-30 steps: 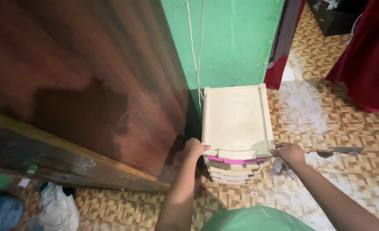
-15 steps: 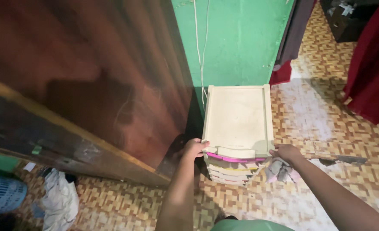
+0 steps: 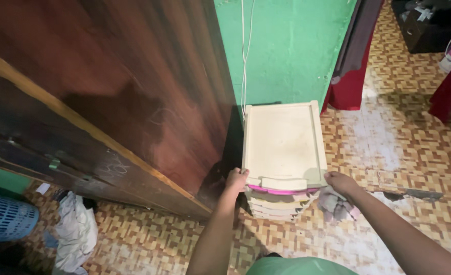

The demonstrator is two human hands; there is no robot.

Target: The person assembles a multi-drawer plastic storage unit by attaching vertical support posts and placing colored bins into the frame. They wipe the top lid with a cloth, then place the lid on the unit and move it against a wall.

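Head view, looking down. Left hand [image 3: 235, 179] clamped on near-left top corner of cream plastic drawer unit [image 3: 282, 142], fingers curled over the edge. Right hand [image 3: 339, 181] gripping near-right top corner, fingers wrapped on the rim; crumpled grey-pink cloth [image 3: 336, 205] directly under that hand, touching or held, cannot tell which. Drawer unit upright on patterned tile floor [image 3: 398, 147], far side against green wall [image 3: 291, 51], left side just beside dark wooden wardrobe [image 3: 133, 91]. Flat top panel bare, slightly stained. Pink drawer front [image 3: 281, 191] visible just below the top at the near edge, paler drawer fronts stacked beneath it. White cable [image 3: 244, 56] hanging down the wall to far-left corner of the unit. Red curtain [image 3: 348, 86] right of the wall, far side. Blue laundry basket [image 3: 6, 219] and pale crumpled clothing [image 3: 75, 231] on floor at near left, well apart from the unit. Green garment [image 3: 299, 266] at bottom edge of frame.
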